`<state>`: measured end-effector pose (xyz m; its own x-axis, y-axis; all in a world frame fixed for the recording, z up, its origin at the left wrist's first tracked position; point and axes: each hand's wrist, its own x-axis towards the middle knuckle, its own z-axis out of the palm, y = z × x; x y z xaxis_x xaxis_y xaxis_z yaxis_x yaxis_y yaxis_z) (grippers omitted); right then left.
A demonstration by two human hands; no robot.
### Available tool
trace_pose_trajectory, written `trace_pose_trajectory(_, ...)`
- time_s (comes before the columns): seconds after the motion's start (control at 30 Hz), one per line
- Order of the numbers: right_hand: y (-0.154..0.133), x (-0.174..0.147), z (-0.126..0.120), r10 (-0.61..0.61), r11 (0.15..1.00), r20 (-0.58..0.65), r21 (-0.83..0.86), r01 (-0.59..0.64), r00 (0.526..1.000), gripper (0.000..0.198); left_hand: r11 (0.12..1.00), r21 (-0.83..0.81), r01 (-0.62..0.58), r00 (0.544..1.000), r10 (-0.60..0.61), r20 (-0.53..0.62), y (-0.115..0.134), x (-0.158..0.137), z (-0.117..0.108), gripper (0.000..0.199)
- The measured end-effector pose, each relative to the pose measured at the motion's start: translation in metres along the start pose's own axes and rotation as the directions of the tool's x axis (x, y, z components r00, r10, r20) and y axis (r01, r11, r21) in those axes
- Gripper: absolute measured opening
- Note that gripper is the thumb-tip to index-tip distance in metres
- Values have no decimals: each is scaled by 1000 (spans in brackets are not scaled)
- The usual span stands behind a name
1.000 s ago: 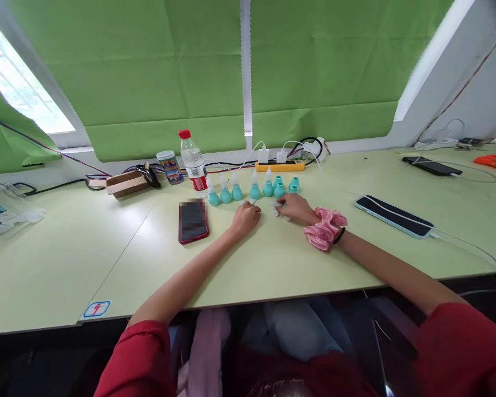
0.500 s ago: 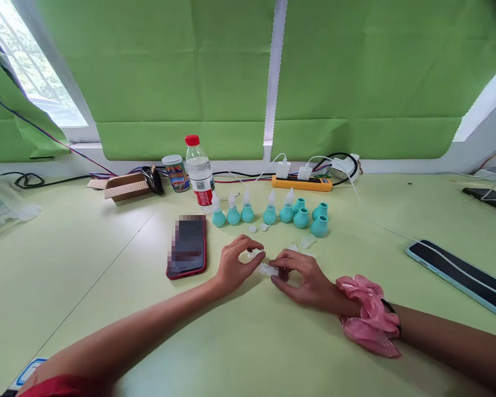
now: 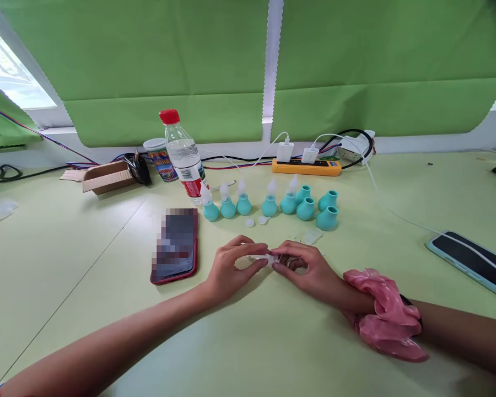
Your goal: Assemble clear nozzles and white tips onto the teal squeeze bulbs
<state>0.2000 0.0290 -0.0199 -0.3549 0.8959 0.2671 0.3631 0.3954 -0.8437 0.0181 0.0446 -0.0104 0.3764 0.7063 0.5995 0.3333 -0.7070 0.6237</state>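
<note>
I find left hand point(image 3: 226, 271) and right hand point(image 3: 312, 273) pinched on the clear piece point(image 3: 270, 258); it appears light, stiff, slick: hold its ends.

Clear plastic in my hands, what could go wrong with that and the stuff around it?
The clear plastic, small and pinched between left hand and right hand, might slip.
The loose white disc could get brushed away.
The open bulbs might tip if bumped.
</note>
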Motion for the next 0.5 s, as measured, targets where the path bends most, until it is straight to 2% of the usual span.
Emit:
trace_pose_trajectory(0.1, 3, 0, 1, -3, 1000, -7, 18, 3, 1000, 19, 1000, 8, 20, 1000, -21, 17, 0, -1, 1, 14)
trace_pose_trajectory(0.33, 2, 2, 1, -25, 999, -27, 43, 26, 999, 19, 983, 9, -186, 982, 185, 23, -3, 3, 2, 11)
trace_pose_trajectory(0.5, 1, 2, 0, -31, 999, -35, 28, 32, 999, 18, 973, 64, -221, 975, 221, 0, 0, 5, 3, 10)
